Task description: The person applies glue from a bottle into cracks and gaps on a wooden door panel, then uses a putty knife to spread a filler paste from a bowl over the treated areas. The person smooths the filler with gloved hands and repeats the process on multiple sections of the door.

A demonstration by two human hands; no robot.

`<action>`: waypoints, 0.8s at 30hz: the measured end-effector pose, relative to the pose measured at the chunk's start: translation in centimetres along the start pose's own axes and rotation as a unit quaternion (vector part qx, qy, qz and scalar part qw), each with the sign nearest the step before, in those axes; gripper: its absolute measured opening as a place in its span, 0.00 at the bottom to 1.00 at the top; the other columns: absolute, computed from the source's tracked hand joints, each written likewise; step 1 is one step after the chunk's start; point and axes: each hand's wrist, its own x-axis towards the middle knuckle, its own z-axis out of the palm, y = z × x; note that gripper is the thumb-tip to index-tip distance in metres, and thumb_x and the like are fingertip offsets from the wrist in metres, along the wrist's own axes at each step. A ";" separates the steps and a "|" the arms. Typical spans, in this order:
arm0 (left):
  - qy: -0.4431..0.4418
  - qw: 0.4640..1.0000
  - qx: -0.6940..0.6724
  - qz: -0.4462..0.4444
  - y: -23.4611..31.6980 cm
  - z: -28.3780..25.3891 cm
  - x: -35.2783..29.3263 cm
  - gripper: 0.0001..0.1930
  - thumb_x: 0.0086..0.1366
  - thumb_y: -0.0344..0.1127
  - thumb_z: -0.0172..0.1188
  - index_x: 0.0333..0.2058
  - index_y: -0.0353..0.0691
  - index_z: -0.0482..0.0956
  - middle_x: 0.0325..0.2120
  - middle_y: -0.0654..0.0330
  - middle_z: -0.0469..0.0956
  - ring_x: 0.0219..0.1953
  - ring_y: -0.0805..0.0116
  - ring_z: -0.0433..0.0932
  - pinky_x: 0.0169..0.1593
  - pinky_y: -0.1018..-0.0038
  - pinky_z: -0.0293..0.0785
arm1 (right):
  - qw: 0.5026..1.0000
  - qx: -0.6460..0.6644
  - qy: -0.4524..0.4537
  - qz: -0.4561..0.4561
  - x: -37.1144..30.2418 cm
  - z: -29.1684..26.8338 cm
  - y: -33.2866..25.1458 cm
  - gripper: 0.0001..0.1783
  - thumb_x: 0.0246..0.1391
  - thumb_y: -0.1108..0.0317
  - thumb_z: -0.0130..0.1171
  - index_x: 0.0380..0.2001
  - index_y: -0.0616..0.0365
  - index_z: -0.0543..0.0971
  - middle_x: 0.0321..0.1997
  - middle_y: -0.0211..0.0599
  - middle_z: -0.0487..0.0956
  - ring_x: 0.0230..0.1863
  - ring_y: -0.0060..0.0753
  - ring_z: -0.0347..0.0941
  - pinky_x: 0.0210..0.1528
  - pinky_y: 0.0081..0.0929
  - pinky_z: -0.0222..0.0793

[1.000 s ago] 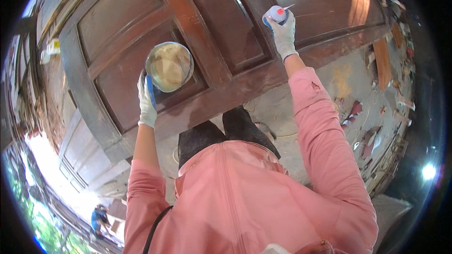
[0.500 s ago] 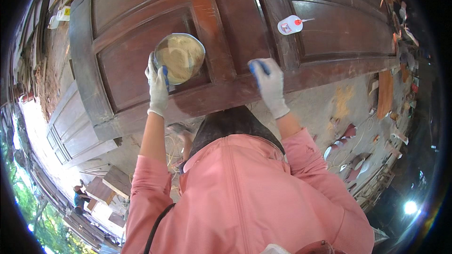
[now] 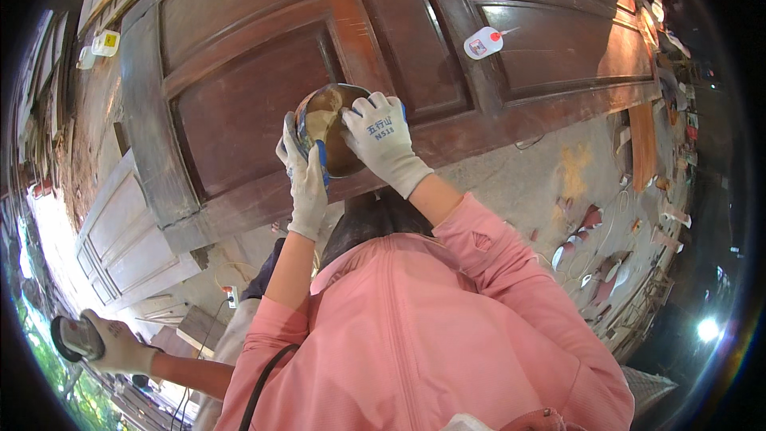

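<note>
My left hand (image 3: 303, 179), in a white glove with blue on the palm side, grips a round bowl (image 3: 349, 161) by its left side. The bowl is tilted and holds tan powder (image 3: 323, 121) like fine sawdust. My right hand (image 3: 378, 134), in a matching glove, lies over the bowl's right side with its fingers curled in. What those fingers hold, if anything, is hidden. Under both hands lies a dark brown panelled wooden door (image 3: 255, 112). A white squeeze bottle (image 3: 483, 43) with a red cap rests on the door to the right.
At lower left a co-worker's gloved hand (image 3: 120, 345) holds a round dark tool (image 3: 77, 338). Another panelled door (image 3: 132, 227) leans low on the left. White jugs (image 3: 104, 43) stand at far left. Scraps (image 3: 586, 223) and cords litter the floor at right.
My right hand has moved left from over the door onto the bowl. The bowl has come nearer, to the right, and tilted. A co-worker's hand with a tool has appeared at lower left.
</note>
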 end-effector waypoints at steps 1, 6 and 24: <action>-0.008 1.000 -0.011 0.006 0.1 0.2 -0.3 0.36 0.75 0.33 0.52 0.79 0.45 0.52 0.70 0.46 0.54 0.72 0.49 0.59 0.74 0.61 0.56 | 1.000 -0.007 -0.005 0.014 -0.2 -0.1 -0.2 0.08 0.54 0.61 0.65 0.37 0.46 0.86 0.40 0.29 0.81 0.50 0.37 0.74 0.51 0.41 0.66; -0.049 0.998 -0.025 -0.014 2.8 1.7 -1.8 0.34 0.79 0.39 0.50 0.78 0.40 0.51 0.73 0.50 0.54 0.75 0.55 0.55 0.75 0.62 0.53 | 0.995 -0.043 -0.050 0.075 -2.0 0.0 -0.6 0.08 0.57 0.60 0.62 0.38 0.46 0.86 0.41 0.30 0.81 0.51 0.38 0.74 0.53 0.41 0.65; -0.021 0.961 -0.262 -0.084 -2.1 6.8 0.7 0.38 0.77 0.40 0.58 0.78 0.39 0.50 0.73 0.52 0.55 0.74 0.61 0.57 0.75 0.64 0.56 | 0.921 0.011 0.174 0.349 -16.2 -0.4 19.0 0.07 0.58 0.61 0.66 0.33 0.52 0.84 0.39 0.39 0.82 0.47 0.51 0.75 0.51 0.50 0.69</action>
